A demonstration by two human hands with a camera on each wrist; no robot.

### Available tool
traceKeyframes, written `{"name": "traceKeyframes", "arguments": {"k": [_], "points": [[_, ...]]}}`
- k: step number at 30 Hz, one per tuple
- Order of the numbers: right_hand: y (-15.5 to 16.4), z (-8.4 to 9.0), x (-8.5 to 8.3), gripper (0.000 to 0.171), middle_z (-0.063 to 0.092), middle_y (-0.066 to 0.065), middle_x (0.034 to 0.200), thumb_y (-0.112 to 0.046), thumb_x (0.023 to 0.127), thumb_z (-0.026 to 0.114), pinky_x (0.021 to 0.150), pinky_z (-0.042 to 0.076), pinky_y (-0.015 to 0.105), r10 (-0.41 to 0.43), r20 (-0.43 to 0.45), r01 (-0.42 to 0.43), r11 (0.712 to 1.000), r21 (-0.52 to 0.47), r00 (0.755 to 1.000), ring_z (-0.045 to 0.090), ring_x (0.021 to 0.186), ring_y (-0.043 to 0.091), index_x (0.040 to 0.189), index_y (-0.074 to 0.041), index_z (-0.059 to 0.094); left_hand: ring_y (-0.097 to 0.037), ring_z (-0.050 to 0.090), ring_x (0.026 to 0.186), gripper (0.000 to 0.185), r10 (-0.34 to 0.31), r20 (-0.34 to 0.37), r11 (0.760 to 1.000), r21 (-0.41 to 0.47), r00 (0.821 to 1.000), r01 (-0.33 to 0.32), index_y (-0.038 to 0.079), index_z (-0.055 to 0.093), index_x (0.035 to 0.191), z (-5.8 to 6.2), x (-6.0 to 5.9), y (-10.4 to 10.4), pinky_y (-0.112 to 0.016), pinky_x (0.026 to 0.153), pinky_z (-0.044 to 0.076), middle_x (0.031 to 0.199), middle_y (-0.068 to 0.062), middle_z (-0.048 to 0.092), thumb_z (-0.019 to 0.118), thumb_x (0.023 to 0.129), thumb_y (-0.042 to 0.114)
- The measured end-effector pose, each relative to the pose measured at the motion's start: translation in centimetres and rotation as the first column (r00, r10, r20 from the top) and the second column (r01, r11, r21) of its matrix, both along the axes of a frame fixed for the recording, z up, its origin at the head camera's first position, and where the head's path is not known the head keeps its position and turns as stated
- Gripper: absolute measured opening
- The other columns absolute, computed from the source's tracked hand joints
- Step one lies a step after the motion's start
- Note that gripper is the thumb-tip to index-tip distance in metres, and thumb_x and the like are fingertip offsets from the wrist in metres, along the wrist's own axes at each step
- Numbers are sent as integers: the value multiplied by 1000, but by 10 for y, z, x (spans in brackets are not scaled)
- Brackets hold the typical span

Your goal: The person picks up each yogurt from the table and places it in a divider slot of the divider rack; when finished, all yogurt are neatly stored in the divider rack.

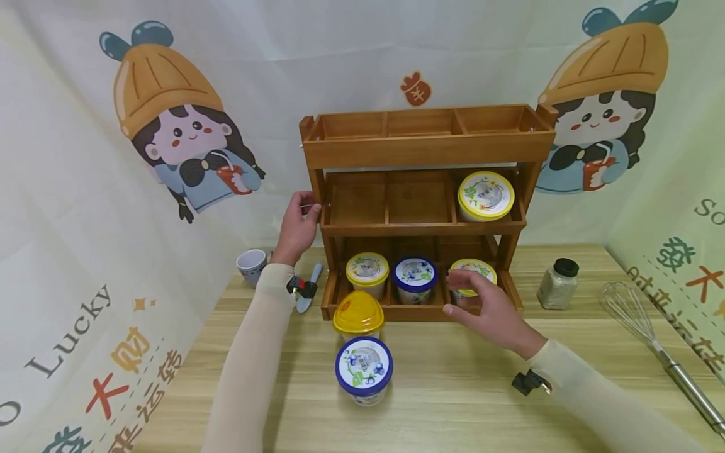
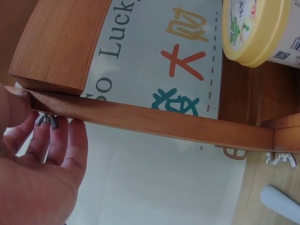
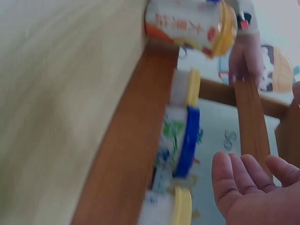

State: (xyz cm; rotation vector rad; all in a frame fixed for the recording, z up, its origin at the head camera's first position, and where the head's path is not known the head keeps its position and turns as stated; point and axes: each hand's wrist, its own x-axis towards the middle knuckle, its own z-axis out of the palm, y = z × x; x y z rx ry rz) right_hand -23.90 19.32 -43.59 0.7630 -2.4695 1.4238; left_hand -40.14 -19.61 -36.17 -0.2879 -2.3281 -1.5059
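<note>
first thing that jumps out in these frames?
The three-tier wooden shelf rack at the centre of the table, with round yellow- and blue-lidded tubs on its lower tiers. The left hand holds the rack's left post, the right hand reaches at the bottom-right yellow-lidded tub. Two more tubs stand in front.

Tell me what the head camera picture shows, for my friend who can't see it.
A person's left hand grips the side post of a three-tier brown wooden rack, while the right hand reaches with spread fingers toward a yellow-lidded round tub on the bottom tier. Two more tubs stand on the pale wooden table in front.
</note>
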Motion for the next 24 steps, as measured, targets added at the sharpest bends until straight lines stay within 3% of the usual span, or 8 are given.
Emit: {"name": "traceKeyframes", "arguments": {"k": [5, 11, 24], "points": [[-22, -7, 7, 64, 63, 17, 142, -20, 96, 80, 101, 60, 44, 69, 76, -70, 997, 14, 995, 63, 129, 37, 150, -2, 50, -36, 52, 135, 36, -11, 11, 1000, 5, 1000, 11, 5, 47, 145, 0, 1, -1, -54, 116, 45, 143, -18, 53, 50, 113, 20], [-43, -14, 18, 65, 61, 19, 147, -22, 95, 81, 100, 60, 35, 175, 141, -183, 982, 45, 974, 63, 131, 34, 150, -5, 51, -37, 52, 135, 36, -5, 12, 1000, 3, 1000, 5, 5, 47, 145, 0, 2, -1, -54, 116, 44, 143, -18, 54, 51, 113, 20], [-79, -26, 32, 80, 60, 9, 149, -37, 89, 86, 104, 58, 39, 345, 283, -383, 920, 88, 895, 60, 135, 29, 152, -7, 48, -35, 54, 136, 41, -47, 62, 998, 48, 997, 44, 3, 48, 147, 7, 3, -6, -52, 114, 50, 146, -19, 54, 55, 110, 21]]}}
